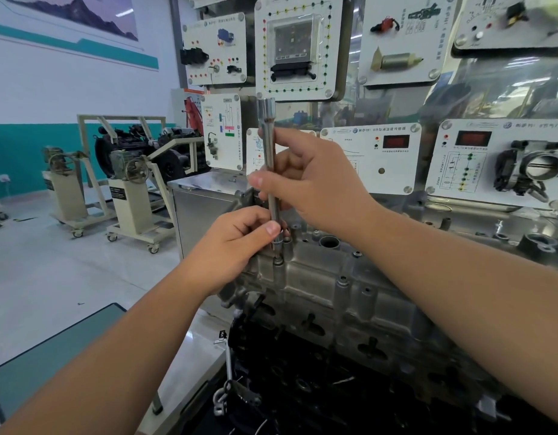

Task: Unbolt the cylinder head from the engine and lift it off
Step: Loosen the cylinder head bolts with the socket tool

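The grey aluminium cylinder head (328,287) sits on the dark engine block (318,387) in the lower middle. A long chrome socket extension bar (266,127) stands almost upright over the head's far left corner. Its socket end (276,246) is just above a bolt (278,262) in the head. My right hand (312,180) grips the bar's middle. My left hand (240,240) pinches the bar low down, right above the socket.
White training panels with electrical parts (296,45) hang on the board behind the engine. A steel cabinet (199,208) stands behind the head's left end. Engine stands on castors (136,196) are on the floor at left. A green-topped table (52,350) is at lower left.
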`<state>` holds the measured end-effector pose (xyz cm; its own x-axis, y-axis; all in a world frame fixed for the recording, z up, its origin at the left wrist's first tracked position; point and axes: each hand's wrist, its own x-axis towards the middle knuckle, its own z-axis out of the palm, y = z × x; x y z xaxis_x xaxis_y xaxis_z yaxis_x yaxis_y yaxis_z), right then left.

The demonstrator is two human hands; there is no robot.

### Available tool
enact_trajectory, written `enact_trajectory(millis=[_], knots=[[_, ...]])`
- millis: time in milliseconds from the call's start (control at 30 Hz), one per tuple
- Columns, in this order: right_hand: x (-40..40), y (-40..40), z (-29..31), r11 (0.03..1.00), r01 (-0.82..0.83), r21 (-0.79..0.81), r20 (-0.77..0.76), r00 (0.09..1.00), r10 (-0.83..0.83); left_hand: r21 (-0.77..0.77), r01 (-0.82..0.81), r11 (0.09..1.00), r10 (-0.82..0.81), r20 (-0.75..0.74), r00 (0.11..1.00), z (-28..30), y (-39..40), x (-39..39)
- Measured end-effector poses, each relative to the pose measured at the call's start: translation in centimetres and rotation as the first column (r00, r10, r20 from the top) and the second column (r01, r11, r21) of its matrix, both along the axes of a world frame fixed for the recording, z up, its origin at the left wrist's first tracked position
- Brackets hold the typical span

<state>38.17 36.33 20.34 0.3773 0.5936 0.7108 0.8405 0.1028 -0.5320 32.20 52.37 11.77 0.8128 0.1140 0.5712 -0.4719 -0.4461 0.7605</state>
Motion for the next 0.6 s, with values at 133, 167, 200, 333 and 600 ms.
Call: enact_trajectory(millis=[133, 167, 200, 333, 600], knots=[[-0.17, -0.15, 0.29, 0.999, 0.015, -0.038, 0.023, 1.000, -0.014, -0.003, 0.013, 1.000, -0.013, -0.010, 1.000, 0.01, -0.16, -0.02], [-0.29, -0.29, 0.37, 0.998, -0.013, -0.059, 0.007, 1.000, 0.014, 0.017, 0.011, 1.000, -0.011, -0.013, 1.000, -0.03, -0.19, -0.07], [-0.33, -0.43, 0.42, 0.996, -0.044, -0.079, -0.016, 0.999, 0.043, 0.035, 0.019, 0.999, -0.019, -0.023, 1.000, 0.01, -0.23, -0.20], [-0.08, -0.42, 0.39, 0.988, -0.125, -0.087, -0.072, 0.990, 0.119, 0.025, 0.045, 0.999, -0.044, -0.036, 0.998, 0.06, -0.21, -0.35], [-0.10, -0.28, 0.33, 0.998, -0.039, -0.054, -0.021, 0.999, 0.038, -0.025, 0.036, 0.999, -0.036, -0.002, 0.999, 0.12, -0.74, -0.18]])
